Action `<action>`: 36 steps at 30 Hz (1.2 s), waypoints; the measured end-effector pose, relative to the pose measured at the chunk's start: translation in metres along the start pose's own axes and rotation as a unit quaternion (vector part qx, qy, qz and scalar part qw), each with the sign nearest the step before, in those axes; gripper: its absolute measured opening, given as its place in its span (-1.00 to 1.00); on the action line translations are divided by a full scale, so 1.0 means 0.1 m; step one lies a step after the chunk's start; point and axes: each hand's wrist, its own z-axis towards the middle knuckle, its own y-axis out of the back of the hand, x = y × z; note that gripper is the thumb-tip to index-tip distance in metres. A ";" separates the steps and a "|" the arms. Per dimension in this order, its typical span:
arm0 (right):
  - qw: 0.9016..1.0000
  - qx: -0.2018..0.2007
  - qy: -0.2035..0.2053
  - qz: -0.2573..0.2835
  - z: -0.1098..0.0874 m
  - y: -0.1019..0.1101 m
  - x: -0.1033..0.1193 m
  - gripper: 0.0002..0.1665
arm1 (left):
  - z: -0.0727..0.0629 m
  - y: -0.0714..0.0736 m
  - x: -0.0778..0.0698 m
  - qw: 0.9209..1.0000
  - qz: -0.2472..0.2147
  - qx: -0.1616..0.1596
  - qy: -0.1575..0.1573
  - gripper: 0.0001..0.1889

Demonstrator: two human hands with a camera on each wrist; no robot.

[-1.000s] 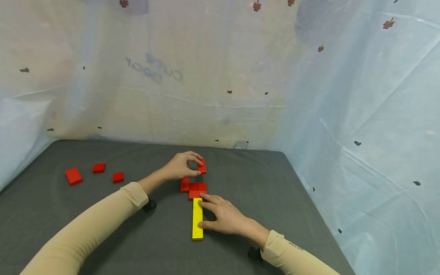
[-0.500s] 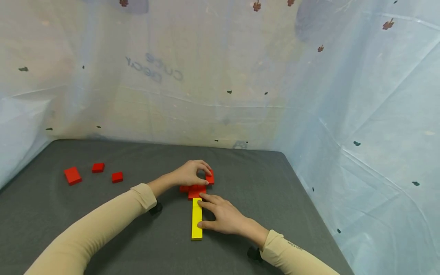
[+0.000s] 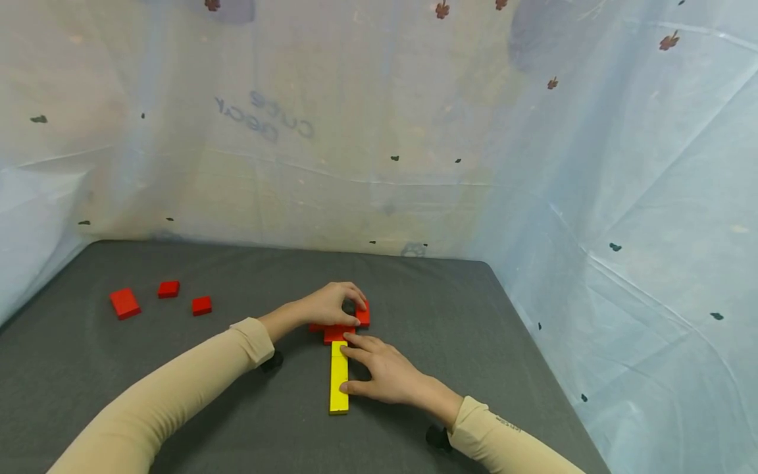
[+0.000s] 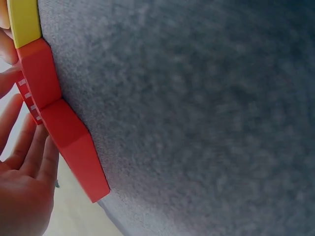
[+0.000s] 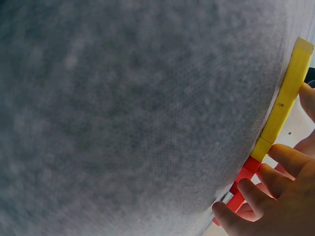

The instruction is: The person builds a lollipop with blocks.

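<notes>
Toward the far middle of the table, my left hand [image 3: 327,305] pinches a red block [image 3: 363,314] between thumb and fingers, at the right end of a group of red blocks [image 3: 336,336]. The left wrist view shows that hand's fingers [image 4: 37,152] beside the joined red blocks [image 4: 64,128]; part of the group is hidden behind the hand. A line of yellow blocks [image 3: 339,382] extends from the red group toward me. Along its right side lies my right hand [image 3: 387,372], thumb and fingertips touching the yellow and the nearest red blocks, its fingers fairly straight.
At the left lie three loose red blocks: a larger one [image 3: 126,303] and two smaller ones, a back one [image 3: 168,289] and a front one [image 3: 202,305]. A grey cloth-covered table [image 3: 266,421] lies beneath, with a pale plastic sheet [image 3: 355,118] hanging behind and to the right.
My left hand has moved right and nearer with the red block, bringing it down to the right side of the red group. The right hand has stayed in place on the yellow blocks.
</notes>
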 end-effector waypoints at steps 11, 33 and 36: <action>1.000 -0.005 -0.001 -0.001 -0.01 0.00 0.01 -0.14 | 0.00 -0.02 0.01 1.000 0.002 0.002 0.017 -0.76; 1.000 -0.001 -0.005 -0.001 0.00 -0.01 0.01 -0.14 | 0.05 -0.07 -0.02 0.998 0.017 0.013 0.061 -0.60; 1.000 0.000 -0.004 0.003 0.00 -0.01 0.01 -0.14 | 0.05 -0.07 -0.03 0.998 0.017 0.013 0.063 -0.60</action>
